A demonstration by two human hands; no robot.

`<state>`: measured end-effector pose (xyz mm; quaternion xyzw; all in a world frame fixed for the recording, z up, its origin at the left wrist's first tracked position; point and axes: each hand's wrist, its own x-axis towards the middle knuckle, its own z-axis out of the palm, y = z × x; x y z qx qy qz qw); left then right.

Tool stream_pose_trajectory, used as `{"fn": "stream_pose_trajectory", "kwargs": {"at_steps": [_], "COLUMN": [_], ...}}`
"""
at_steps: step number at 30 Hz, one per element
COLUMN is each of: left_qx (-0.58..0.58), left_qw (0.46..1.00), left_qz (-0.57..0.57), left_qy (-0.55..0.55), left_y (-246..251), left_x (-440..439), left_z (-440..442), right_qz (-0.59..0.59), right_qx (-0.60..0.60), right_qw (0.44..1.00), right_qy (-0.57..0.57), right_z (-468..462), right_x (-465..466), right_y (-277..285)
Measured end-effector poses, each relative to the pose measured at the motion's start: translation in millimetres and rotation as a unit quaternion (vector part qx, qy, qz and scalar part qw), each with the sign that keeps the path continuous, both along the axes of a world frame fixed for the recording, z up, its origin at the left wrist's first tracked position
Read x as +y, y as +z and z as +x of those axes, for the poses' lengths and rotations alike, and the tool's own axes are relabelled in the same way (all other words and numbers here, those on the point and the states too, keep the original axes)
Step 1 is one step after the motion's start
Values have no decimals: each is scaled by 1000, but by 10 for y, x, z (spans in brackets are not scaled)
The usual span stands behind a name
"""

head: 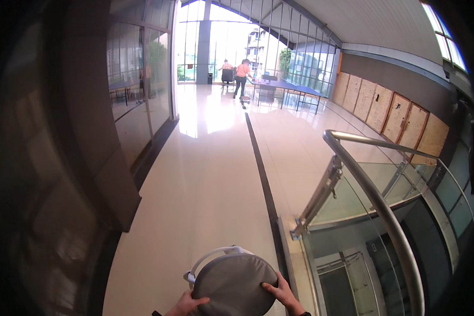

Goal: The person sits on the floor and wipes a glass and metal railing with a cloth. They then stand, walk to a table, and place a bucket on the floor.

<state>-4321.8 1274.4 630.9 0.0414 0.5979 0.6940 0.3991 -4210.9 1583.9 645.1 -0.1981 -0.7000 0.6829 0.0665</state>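
Observation:
A round padded stool seat [237, 282] in dark grey-brown is at the bottom middle of the head view. My left hand [189, 303] grips its left edge, thumb on top. On the opposite edge my right hand [282, 290] holds it the same way, with the fingers hidden beneath. A curved white frame [209, 254] shows past the far side of the seat, with a small fitting at its left end. The seat hides whatever else is under it.
Polished tile floor [197, 189] with a dark stripe [258, 158] runs ahead. To the right, a metal handrail [373, 189] with glass panels borders a stairwell. A dark wall [114, 173] stands at left. Two people [243, 73] are near blue tables [284, 85] by the far windows.

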Motion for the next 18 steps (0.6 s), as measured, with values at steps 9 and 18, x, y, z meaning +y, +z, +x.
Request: {"fn": "stream_pose_trajectory", "kwargs": {"at_steps": [9,18], "left_qx": [-14,39], "left_qw": [991,993], "left_qz": [-23,-46], "left_qy": [132,104], "left_y": [-230,-426], "left_x": [271,1274], "left_z": [-1619,-3911], "right_qz": [151,129], "right_qx": [-2,-18], "right_qw": [972,990], "right_qy": [179,55], "right_z": [-2549,-4573], "right_x": [510,1266], "right_y": [231,73]}}
